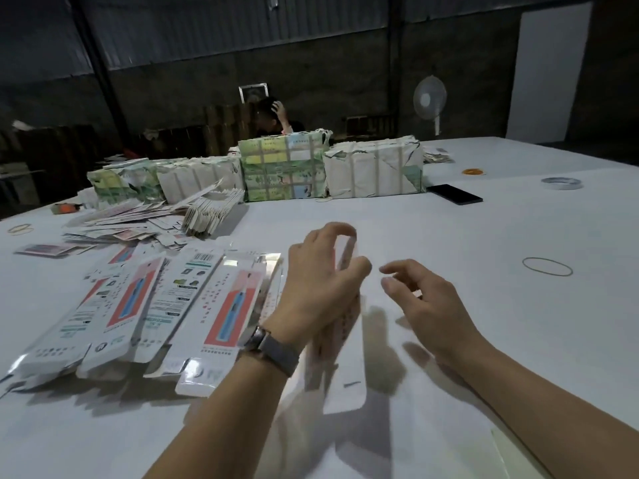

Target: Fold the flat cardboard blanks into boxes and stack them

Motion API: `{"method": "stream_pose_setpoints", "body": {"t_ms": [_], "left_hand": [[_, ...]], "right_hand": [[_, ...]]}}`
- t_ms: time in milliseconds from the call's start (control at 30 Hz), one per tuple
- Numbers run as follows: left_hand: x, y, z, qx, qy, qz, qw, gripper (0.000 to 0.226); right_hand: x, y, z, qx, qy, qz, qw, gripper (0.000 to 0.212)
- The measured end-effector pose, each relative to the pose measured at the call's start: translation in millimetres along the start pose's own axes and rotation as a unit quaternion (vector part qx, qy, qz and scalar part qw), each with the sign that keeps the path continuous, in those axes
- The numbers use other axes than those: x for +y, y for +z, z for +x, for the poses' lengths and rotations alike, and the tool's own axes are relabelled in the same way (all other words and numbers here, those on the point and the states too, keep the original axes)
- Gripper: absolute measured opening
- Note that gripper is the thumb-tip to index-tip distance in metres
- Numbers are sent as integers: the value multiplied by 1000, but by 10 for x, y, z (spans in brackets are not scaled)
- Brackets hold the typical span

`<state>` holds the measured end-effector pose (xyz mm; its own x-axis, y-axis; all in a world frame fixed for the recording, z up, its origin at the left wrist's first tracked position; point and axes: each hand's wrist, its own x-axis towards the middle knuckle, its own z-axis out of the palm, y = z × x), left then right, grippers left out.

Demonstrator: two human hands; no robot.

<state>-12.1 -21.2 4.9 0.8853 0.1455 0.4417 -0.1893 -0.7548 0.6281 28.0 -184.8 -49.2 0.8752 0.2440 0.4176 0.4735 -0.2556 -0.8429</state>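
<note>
Lying fanned near the table's (484,236) left edge, folded boxes (145,305) sit within reach. Left hand (321,271) pinches an upright blank (340,340) mid-table, likely to crease it. Right hand (422,299) hovers just beside, fingers relaxed, grasping nothing.

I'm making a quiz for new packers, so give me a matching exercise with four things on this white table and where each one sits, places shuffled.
Things:
1. black flat phone
2. thin tan rubber band loop
3. long white cardboard blank
4. white roll of tape

Places:
A. held upright in the left hand
B. far right, beyond the rubber band
C. lying flat, right of the right hand
D. just right of the paper-wrapped bundles

Pairs: 1-D, 2-C, 3-A, 4-B
</note>
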Motion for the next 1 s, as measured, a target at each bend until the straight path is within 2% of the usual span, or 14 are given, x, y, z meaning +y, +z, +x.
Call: {"method": "stream_pose_setpoints", "body": {"t_ms": [100, 200, 333, 467, 533, 600, 667, 733, 833, 933, 1000], "left_hand": [[127, 218, -107, -2, -13, -141, 990, 40], [74, 396, -166, 2, -27, -175, 984, 49], [3, 461, -170, 17, -15, -163, 986, 44], [-2, 489, -187, 12, -41, -230, 972, 53], [38, 476, -194, 2, -88, -319, 944, 58], [54, 454, -190, -26, -149, -382, 912, 48], [83, 449, -205, -76, -175, -388, 902, 24], [95, 498, -224, -105, -171, -394, 897, 19], [78, 562, -250, -121, -188, -464, 857, 34], [30, 557, -254, -134, -243, -524, 805, 57], [13, 568, -252, -146, -256, -549, 782, 60]], "right_hand": [[-65, -4, 13, -31, 64, 151, 986, 37], [-117, -8, -22, -98, 87, 246, 960, 36], [-114, -32, -21, -68, 123, 313, 939, 39], [-107, -45, -8, -22, 122, 274, 954, 45], [-92, -60, 0, 11, 125, 255, 959, 43], [-78, -58, 13, 39, 135, 248, 959, 39], [-82, -50, 16, 74, 135, 241, 958, 36], [-78, -38, 7, 107, 107, 190, 970, 30], [-60, -31, -20, 135, 52, 122, 982, 25], [-66, 6, -30, 110, 24, 52, 992, 21], [-83, 30, -34, 103, 23, -8, 994, 24]]}}
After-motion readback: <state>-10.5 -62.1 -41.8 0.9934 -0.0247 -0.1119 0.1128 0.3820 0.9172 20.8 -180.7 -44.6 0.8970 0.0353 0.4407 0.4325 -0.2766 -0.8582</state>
